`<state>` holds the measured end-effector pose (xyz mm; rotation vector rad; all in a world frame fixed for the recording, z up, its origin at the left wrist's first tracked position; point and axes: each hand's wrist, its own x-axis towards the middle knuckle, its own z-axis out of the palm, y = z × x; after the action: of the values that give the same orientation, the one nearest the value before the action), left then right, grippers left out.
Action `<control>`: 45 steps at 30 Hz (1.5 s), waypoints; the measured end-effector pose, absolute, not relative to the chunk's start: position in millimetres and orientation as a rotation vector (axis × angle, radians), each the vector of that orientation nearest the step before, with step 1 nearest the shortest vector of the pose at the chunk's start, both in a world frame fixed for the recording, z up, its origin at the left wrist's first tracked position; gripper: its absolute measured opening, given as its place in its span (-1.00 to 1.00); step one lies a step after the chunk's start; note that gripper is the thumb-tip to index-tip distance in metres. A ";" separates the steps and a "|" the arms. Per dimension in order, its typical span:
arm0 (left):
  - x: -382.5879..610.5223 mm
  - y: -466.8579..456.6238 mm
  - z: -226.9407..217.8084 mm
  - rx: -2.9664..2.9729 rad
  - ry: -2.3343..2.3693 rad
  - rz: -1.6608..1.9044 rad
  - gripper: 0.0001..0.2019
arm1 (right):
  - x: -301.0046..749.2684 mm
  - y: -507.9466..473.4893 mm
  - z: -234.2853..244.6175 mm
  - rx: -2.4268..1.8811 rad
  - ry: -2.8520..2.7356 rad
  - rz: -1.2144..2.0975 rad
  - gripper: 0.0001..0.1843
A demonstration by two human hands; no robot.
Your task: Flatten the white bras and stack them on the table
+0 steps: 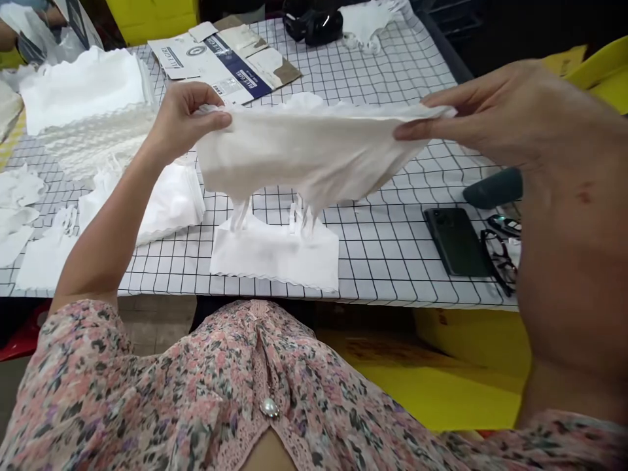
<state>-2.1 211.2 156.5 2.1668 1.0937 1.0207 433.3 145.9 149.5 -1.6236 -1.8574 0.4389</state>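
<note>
I hold a white fabric garment [309, 154] stretched out in the air above the table. My left hand [184, 118] pinches its left end, fingers closed on the cloth. My right hand [490, 108] grips its right end between thumb and fingers. Thin white straps hang from the garment's lower edge. Directly below it, a folded white garment [275, 252] lies flat near the table's front edge.
The table has a white grid-patterned cover [392, 242]. Stacks of white fabric pieces [83, 85] lie at the left. A flattened cardboard box [220, 59] lies at the back. A dark phone [456, 241] and glasses [500, 252] lie at the right, with a black object [314, 26] far back.
</note>
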 end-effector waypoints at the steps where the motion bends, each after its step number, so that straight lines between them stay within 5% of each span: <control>1: -5.0 209.4 161.3 2.205 1.126 1.028 -0.64 | 430.0 142.5 153.7 -1.646 -1.830 0.452 -0.33; 5: -21.4 176.6 165.2 2.527 1.118 1.091 -0.89 | 425.2 118.1 148.5 -1.345 -1.835 0.335 -0.55; 9: -31.1 110.9 105.4 2.800 0.986 1.025 -0.90 | 426.1 75.4 83.3 -1.128 -2.046 0.373 -0.86; 16: -30.6 22.8 -23.6 2.630 1.202 0.627 -0.81 | 413.4 9.1 -27.0 -1.351 -2.304 0.297 -0.66; 28: -35.8 -3.3 -30.8 2.737 1.144 0.886 -0.78 | 416.1 -51.5 -44.7 -1.482 -2.250 0.231 -0.66; 39: -39.9 -12.3 -32.0 2.575 1.294 0.694 -0.80 | 422.3 -72.2 -52.7 -1.485 -2.233 0.239 -0.72; 45: -7.4 -23.7 -11.7 2.449 1.186 0.631 -0.60 | 403.1 -67.5 -52.0 -1.324 -2.266 0.122 -0.42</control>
<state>-7.4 -23.7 -11.7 2.4494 1.1860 0.6313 403.1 -67.5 -52.0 -1.3243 -2.2656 0.1219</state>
